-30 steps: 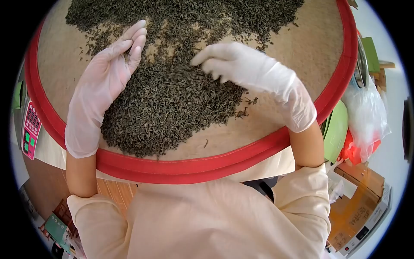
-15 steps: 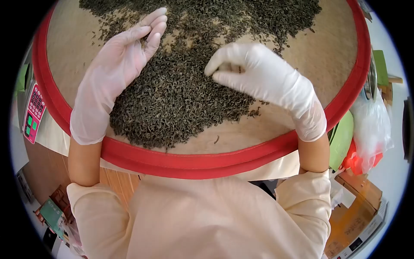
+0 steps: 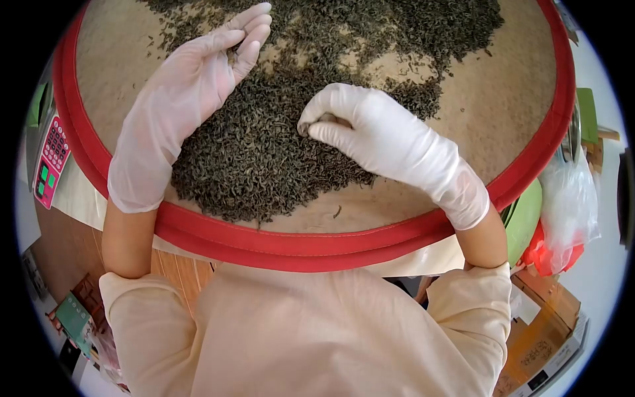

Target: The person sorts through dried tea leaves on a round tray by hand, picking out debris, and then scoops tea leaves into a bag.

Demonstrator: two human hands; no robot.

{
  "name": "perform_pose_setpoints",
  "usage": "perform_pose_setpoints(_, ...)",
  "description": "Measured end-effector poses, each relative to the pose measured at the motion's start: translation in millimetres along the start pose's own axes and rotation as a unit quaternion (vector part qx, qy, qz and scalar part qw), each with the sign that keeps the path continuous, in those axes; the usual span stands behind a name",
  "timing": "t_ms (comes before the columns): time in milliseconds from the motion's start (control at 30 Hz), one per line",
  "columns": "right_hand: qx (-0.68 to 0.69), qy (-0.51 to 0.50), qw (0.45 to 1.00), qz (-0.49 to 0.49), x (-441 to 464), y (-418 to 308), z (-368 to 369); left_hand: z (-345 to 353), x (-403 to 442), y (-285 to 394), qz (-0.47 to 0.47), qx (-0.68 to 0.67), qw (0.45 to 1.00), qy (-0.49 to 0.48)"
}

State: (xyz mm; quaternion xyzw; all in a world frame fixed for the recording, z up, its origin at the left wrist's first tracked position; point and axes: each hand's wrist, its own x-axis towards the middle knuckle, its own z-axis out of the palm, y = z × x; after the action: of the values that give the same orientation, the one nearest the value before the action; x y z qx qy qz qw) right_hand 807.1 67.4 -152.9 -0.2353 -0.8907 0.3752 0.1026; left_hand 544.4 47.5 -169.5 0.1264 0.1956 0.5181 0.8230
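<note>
Dark, curled dried tea leaves (image 3: 245, 159) lie heaped on a round flat tray (image 3: 499, 99) with a red cloth rim (image 3: 311, 245). Both my hands wear thin white gloves. My left hand (image 3: 211, 66) hovers over the left side of the heap, palm turned inward, its fingers stretched and slightly curved; the hollow of the palm is partly hidden. Over the middle of the heap, my right hand (image 3: 377, 126) has thumb and forefinger pinched together. A small dark bit shows at those fingertips, apparently tea leaf.
A pink calculator-like keypad with green displays (image 3: 49, 162) sits left of the tray. To the right are a green basin (image 3: 526, 212), a clear plastic bag (image 3: 572, 205) and a red bag (image 3: 546, 248). A cardboard box (image 3: 542, 331) stands low at right.
My right hand has moved left and nearer to me, and its thumb and forefinger have come together. My left hand has shifted slightly right and away, with its fingers still stretched.
</note>
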Motion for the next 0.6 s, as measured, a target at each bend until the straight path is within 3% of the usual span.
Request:
perform_pose_setpoints(67,0.172,-0.011,0.982,0.08,1.3,3.6,-4.1,0.9,0.3,0.2,-0.002,-0.007,1.0,0.007)
perform_pose_setpoints(200,0.29,-0.086,0.934,0.189,4.0,-6.5,-21.5,4.1,-0.2,-0.4,0.004,-0.018,1.0,0.018)
perform_pose_setpoints(400,0.398,-0.095,0.892,0.192,3.7,-1.7,-24.6,3.5,2.6,-5.7,0.031,-0.003,0.999,0.007)
perform_pose_setpoints(533,0.383,-0.113,0.893,0.207,4.3,-2.4,-31.7,4.3,2.1,-6.2,0.03,-0.01,0.999,0.012)
perform_pose_setpoints(600,0.187,-0.059,0.961,0.197,2.2,0.8,-32.7,3.7,1.6,-6.4,0.032,-0.008,0.999,0.011)
